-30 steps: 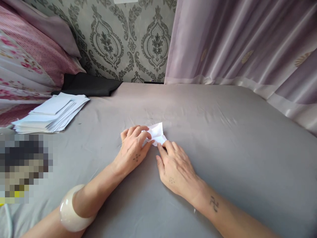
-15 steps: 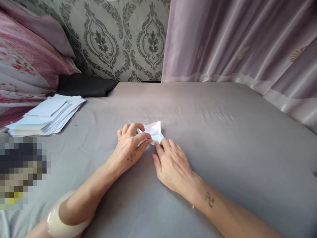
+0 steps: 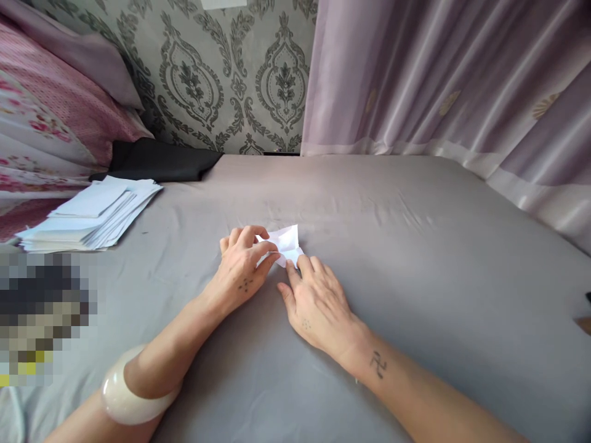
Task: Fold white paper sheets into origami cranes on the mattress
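A small folded piece of white paper [image 3: 287, 239] lies on the grey sheet, partly covered by my fingers. My left hand [image 3: 244, 261] pinches its near left edge between thumb and index finger, the other fingers curled above it. My right hand [image 3: 318, 304] lies palm down at the paper's near right corner. Its fingertips press on the paper while the thumb stands apart on the sheet. The underside of the paper and part of its left side are hidden by my left hand.
On the left lies a stack of white paper sheets [image 3: 92, 212], with a folded black cloth [image 3: 161, 160] behind it. A blurred-out patch [image 3: 41, 314] covers something at the left edge. Purple curtains [image 3: 415, 74] hang at the right, above the grey sheet [image 3: 438, 277].
Both hands have shifted very slightly left, and the right thumb is a little farther out. The paper keeps nearly the same shape. The camera view has tilted slightly.
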The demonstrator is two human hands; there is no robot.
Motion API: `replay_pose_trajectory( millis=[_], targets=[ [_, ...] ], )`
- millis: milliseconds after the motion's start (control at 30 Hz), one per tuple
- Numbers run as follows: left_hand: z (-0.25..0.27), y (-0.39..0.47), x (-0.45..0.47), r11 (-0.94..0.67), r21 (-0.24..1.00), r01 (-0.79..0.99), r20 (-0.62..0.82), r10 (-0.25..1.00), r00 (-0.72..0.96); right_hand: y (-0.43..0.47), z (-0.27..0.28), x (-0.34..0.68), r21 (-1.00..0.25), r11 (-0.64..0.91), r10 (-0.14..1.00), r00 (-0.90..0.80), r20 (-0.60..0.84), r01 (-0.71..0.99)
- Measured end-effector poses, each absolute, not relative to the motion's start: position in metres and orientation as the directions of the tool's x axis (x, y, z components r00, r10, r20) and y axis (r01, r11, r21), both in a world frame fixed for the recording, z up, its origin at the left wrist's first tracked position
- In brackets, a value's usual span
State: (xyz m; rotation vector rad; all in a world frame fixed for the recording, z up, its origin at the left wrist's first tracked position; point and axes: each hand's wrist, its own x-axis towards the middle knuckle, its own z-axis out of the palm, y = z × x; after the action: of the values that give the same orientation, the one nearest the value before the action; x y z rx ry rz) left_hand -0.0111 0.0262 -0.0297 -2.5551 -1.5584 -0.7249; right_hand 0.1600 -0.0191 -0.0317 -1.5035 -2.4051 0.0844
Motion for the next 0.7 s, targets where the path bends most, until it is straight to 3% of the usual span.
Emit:
replay_pose_trajectory(
  millis=[267,367,567,700],
  targets=[
    [-0.027,0.028,-0.018,-0.603,0.234,0.762,0.409,0.773,0.485,-0.005,-0.040,0.175,-0.255,0.452,0.855,-0.334,0.397,0.855],
    [-0.031,0.031,-0.022,-0.631,0.249,0.734,0.377,0.762,0.527,0.001,-0.041,0.174,-0.160,0.537,0.794,-0.432,0.428,0.828],
    [-0.033,0.027,-0.034,-0.632,0.143,0.762,0.343,0.754,0.561,-0.001,-0.033,0.162,0.151,0.630,0.686,-0.637,0.351,0.762],
    [-0.028,0.011,-0.039,-0.542,0.163,0.824,0.376,0.807,0.456,0.001,-0.027,0.154,0.247,0.656,0.661,-0.701,0.268,0.713]
  ],
)
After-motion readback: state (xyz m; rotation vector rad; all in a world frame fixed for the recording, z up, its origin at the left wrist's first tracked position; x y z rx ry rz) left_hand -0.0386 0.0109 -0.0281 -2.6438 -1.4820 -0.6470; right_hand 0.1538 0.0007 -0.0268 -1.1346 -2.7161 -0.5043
